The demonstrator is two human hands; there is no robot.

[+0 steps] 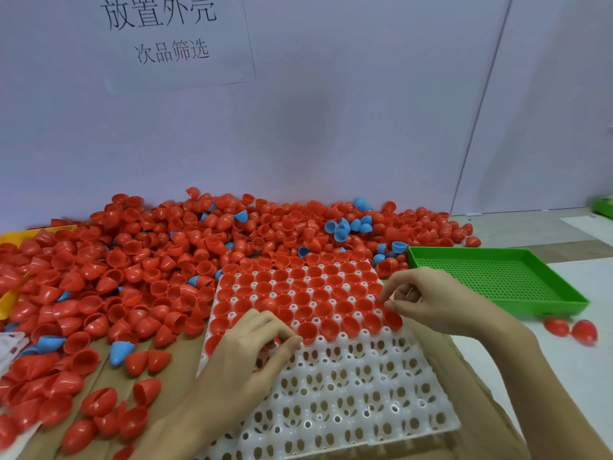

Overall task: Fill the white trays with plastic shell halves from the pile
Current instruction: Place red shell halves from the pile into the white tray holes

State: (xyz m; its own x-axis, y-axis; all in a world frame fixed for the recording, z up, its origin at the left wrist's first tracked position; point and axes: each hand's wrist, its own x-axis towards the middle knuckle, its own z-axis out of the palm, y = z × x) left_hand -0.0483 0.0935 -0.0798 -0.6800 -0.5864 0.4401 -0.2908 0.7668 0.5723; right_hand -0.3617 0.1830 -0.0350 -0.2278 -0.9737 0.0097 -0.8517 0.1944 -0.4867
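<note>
Left hand (255, 340): fingers curled over red shells, dropped into the front row's left cups
Right hand (428, 300): a shell pinched at the row's right end
White tray (348, 403): far rows filled, near cups bare
Pile (132, 260): kept just beside the tray for short reaches

From my feed the scene is evenly and fairly brightly lit, with a cool bluish-violet cast on the back wall (331, 127). I see a broad, soft grey shadow on that wall above the pile (166, 260). Small white glints sit on the glossy red shells. The wide lens bends the wall seam (481, 104) and stretches things near the lower corners. The picture is slightly soft overall, and the two red shells (570, 330) at the right edge look smeared.
</note>
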